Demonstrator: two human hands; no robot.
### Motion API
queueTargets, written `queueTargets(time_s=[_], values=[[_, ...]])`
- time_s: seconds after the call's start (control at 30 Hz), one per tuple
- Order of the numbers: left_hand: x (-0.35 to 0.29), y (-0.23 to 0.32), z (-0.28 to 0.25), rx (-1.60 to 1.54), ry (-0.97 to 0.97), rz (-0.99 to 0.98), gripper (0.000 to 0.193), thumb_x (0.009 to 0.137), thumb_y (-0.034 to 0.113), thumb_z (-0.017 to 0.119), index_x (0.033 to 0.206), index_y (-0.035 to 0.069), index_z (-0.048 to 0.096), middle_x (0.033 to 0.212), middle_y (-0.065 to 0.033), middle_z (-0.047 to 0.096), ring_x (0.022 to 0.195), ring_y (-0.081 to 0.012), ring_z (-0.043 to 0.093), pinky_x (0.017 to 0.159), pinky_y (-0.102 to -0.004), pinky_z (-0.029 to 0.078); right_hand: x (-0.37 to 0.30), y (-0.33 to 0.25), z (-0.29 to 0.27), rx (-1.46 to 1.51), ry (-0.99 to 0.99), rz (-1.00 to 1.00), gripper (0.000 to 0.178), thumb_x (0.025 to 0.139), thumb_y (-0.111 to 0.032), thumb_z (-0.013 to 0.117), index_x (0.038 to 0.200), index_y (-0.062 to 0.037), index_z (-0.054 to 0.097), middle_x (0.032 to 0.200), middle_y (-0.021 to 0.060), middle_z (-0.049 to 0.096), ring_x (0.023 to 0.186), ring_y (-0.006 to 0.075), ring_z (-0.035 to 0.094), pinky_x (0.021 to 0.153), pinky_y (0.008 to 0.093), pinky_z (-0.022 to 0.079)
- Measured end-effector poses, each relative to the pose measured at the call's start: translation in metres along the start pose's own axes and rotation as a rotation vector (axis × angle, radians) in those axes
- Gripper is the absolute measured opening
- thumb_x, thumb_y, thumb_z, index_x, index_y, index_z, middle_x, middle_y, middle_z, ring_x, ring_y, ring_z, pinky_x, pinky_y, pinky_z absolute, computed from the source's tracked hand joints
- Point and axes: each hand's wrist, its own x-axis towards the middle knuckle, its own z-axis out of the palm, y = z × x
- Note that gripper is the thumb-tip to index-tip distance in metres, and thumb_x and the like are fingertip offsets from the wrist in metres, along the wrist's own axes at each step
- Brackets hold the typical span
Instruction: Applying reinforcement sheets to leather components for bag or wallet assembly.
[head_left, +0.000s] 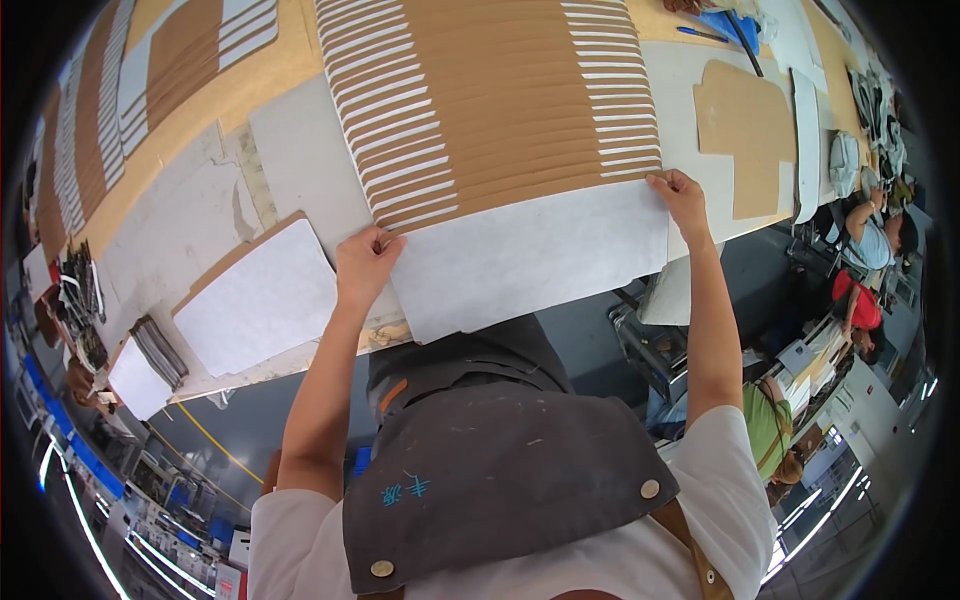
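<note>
A large white sheet lies at the near edge of the workbench, its front hanging slightly over the edge. My left hand pinches its upper left corner. My right hand pinches its upper right corner. Just beyond the sheet's top edge lies a fanned row of several brown strips with white ends, overlapping like shingles.
A white board on brown backing lies to the left, with a dark stack beside it. More fanned strips lie at far left. A brown cut piece sits to the right. Other people sit at right.
</note>
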Motion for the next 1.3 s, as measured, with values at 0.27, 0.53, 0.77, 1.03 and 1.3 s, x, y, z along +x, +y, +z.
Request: queueTargets(time_s=[0.27, 0.53, 0.77, 1.03, 1.3], values=[[-0.004, 0.002, -0.004, -0.004, 0.001, -0.027, 0.026, 0.071, 0.02, 0.069, 0.067, -0.003, 0.057, 0.05, -0.0084, 0.05, 0.043, -0.013, 0.045, 0.043, -0.0274, 0.037, -0.008, -0.004, -0.001, 0.058, -0.013, -0.032, 0.015, 0.079, -0.015, 0.062, 0.084, -0.0016, 0.062, 0.071, -0.0026, 0.057, 0.066, 0.0036, 0.047, 0.06, 0.0173, 0.037], [-0.004, 0.009, -0.009, -0.133, -0.046, -0.142, 0.026, 0.073, 0.019, 0.069, 0.066, -0.003, 0.056, 0.052, -0.0041, 0.052, 0.044, -0.008, 0.046, 0.041, -0.0226, 0.04, -0.008, -0.006, 0.003, 0.033, 0.06, -0.002, 0.016, 0.077, -0.016, 0.066, 0.081, -0.0008, 0.062, 0.068, -0.0029, 0.056, 0.062, 0.0034, 0.045, 0.056, 0.0182, 0.036], [-0.006, 0.011, -0.008, -0.094, -0.029, -0.149, 0.025, 0.072, 0.019, 0.07, 0.068, -0.003, 0.057, 0.054, -0.0036, 0.054, 0.046, -0.007, 0.049, 0.043, -0.0219, 0.043, -0.007, -0.007, 0.003, -0.06, 0.093, -0.006, 0.017, 0.075, -0.016, 0.067, 0.079, -0.0004, 0.063, 0.067, -0.0018, 0.057, 0.061, 0.004, 0.046, 0.055, 0.019, 0.037], [-0.009, 0.009, -0.015, -0.232, -0.08, -0.15, 0.021, 0.074, 0.015, 0.068, 0.072, -0.003, 0.058, 0.059, -0.0041, 0.056, 0.051, -0.0068, 0.051, 0.046, -0.0203, 0.045, -0.005, -0.002, 0.004, -0.104, 0.165, -0.034, 0.017, 0.076, -0.016, 0.066, 0.081, -0.0001, 0.062, 0.067, -0.0002, 0.058, 0.062, 0.0054, 0.049, 0.056, 0.0197, 0.039], [-0.006, 0.004, -0.013, -0.161, -0.085, -0.143, 0.023, 0.073, 0.016, 0.07, 0.07, -0.003, 0.058, 0.056, -0.0048, 0.055, 0.047, -0.0071, 0.051, 0.045, -0.0203, 0.044, 0.001, 0.009, 0.002, -0.039, 0.148, -0.019, 0.017, 0.075, -0.016, 0.066, 0.078, 0.0001, 0.062, 0.067, 0.0035, 0.061, 0.061, 0.0095, 0.054, 0.059, 0.0227, 0.044]])
